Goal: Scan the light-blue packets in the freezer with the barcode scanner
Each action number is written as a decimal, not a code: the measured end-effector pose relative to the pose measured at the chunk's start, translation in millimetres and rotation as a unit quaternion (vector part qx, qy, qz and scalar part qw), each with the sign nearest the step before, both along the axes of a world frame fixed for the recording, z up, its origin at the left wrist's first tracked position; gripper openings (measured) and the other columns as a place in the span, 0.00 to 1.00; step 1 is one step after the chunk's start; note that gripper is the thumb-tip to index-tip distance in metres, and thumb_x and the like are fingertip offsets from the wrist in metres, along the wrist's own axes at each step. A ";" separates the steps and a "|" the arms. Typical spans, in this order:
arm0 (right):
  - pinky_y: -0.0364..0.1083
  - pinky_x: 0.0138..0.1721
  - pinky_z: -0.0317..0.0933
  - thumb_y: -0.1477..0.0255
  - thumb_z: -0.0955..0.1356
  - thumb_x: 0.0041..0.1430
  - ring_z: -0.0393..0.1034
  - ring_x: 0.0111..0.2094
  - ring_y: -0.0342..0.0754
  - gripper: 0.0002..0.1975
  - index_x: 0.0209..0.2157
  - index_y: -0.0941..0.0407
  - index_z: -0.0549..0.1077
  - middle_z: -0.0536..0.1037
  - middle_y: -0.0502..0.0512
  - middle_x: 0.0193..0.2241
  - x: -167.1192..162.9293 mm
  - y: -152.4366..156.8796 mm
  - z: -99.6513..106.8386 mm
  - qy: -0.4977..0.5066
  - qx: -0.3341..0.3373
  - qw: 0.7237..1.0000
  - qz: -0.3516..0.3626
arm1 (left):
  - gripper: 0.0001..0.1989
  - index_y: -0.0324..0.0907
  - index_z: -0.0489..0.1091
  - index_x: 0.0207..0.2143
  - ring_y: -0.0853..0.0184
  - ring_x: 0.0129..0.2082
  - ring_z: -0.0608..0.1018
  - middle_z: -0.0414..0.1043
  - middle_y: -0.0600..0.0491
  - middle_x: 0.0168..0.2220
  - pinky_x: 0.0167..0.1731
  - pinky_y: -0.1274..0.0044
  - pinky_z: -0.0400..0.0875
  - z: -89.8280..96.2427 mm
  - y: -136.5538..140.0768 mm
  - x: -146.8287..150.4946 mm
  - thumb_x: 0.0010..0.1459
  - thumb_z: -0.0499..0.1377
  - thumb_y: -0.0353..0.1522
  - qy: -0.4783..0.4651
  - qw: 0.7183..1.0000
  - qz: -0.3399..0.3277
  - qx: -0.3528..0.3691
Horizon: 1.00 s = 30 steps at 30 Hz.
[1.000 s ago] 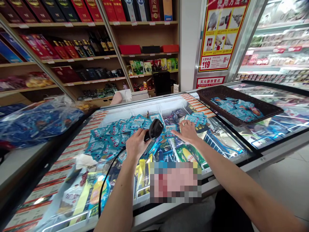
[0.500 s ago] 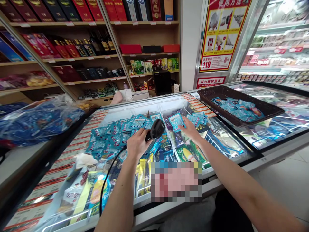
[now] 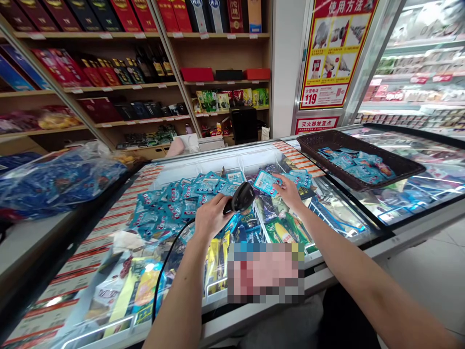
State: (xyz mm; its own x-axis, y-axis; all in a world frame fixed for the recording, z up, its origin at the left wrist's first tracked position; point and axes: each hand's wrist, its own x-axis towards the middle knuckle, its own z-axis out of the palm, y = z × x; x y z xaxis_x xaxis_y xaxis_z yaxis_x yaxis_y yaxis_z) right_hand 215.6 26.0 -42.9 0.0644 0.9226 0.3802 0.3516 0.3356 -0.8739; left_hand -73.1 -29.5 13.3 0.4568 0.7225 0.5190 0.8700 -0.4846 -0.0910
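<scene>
My left hand [image 3: 210, 216] is wrapped round the grip of a black barcode scanner [image 3: 242, 197], whose head points right. Its cable [image 3: 160, 278] drops down beside my left forearm. In my right hand [image 3: 288, 191] a small light-blue packet [image 3: 267, 182] is pinched at its right end, with a pale label side facing up. The scanner's head is a short way left of this packet, not touching it. A heap of similar blue packets [image 3: 174, 203] lies on the freezer to the left, and a few more blue packets [image 3: 301, 178] lie just beyond my right hand.
The chest freezer [image 3: 218, 317] holds bagged goods and white wire dividers. A brown basket [image 3: 407, 170] with blue packets stands at the right. A large plastic bag [image 3: 61, 182] of blue packs lies at the left. Shelves [image 3: 221, 36] with boxes line the back.
The scanner in my left hand has moved slightly right, closer to the packet. My right hand has turned the blue packet a little, so it lies more sideways.
</scene>
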 end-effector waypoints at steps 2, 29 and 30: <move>0.50 0.28 0.70 0.61 0.64 0.54 0.68 0.27 0.47 0.25 0.54 0.50 0.65 0.71 0.52 0.30 0.3 1.9 -1.9 0.007 -0.001 1.000 -0.004 | 0.14 0.47 0.67 0.45 0.64 0.37 0.76 0.73 0.51 0.40 0.26 0.76 0.63 -0.7 0.4 -0.1 0.57 0.54 0.38 0.000 1.000 -0.002 -0.004; 0.47 0.28 0.71 0.61 0.62 0.55 0.71 0.35 0.49 0.22 0.50 0.53 0.62 0.74 0.55 0.36 -0.5 0.4 0.2 -0.011 -0.018 1.000 -0.022 | 0.15 0.46 0.66 0.47 0.64 0.38 0.76 0.73 0.52 0.42 0.27 0.76 0.64 -1.1 0.1 3.1 0.57 0.54 0.38 0.026 0.999 -0.015 -0.022; 0.47 0.28 0.71 0.61 0.62 0.55 0.71 0.35 0.49 0.21 0.50 0.53 0.62 0.74 0.55 0.36 -0.5 0.7 0.0 -0.010 -0.020 0.999 -0.022 | 0.15 0.46 0.66 0.47 0.64 0.38 0.76 0.73 0.52 0.42 0.27 0.76 0.65 -0.9 0.0 3.2 0.57 0.54 0.38 0.027 0.999 -0.016 -0.022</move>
State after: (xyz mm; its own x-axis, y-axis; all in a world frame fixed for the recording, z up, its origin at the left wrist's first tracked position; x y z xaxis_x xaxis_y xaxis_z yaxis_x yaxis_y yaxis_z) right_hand 215.2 26.7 -42.9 0.0984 0.9337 0.3443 0.3837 0.2837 -0.8788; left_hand -69.9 -29.5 12.4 0.5058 0.7293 0.4608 0.8488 -0.5160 -0.1151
